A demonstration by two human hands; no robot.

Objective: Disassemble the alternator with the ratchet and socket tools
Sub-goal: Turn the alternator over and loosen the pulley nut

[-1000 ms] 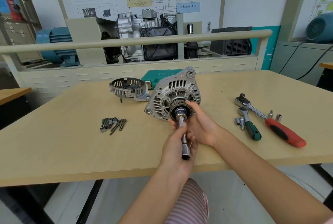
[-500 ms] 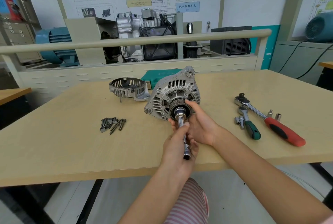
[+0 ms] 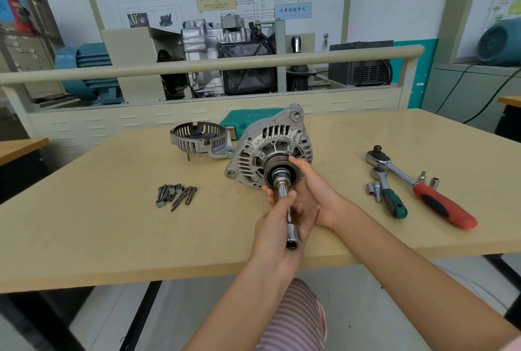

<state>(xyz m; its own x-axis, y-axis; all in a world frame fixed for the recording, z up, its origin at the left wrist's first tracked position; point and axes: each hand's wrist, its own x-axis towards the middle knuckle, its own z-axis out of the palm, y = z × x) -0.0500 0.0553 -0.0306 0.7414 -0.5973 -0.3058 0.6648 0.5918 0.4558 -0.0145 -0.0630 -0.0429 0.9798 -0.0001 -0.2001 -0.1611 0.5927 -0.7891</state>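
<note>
The silver alternator stands tilted on the wooden table, its black pulley facing me. A long chrome socket extension is seated on the pulley's centre nut. My left hand grips this extension from below. My right hand holds the pulley's rim, thumb on top and fingers underneath. The removed rear cover lies behind and to the left. A red-handled ratchet and a green-handled ratchet lie on the right.
A pile of bolts lies left of the alternator. Small sockets and two more sockets sit by the ratchets. A green tool case stands behind the alternator. A railing and engine display fill the background.
The camera view shifted very slightly. My left hand has edged a little up the extension toward the pulley; my right hand stays on the pulley.
</note>
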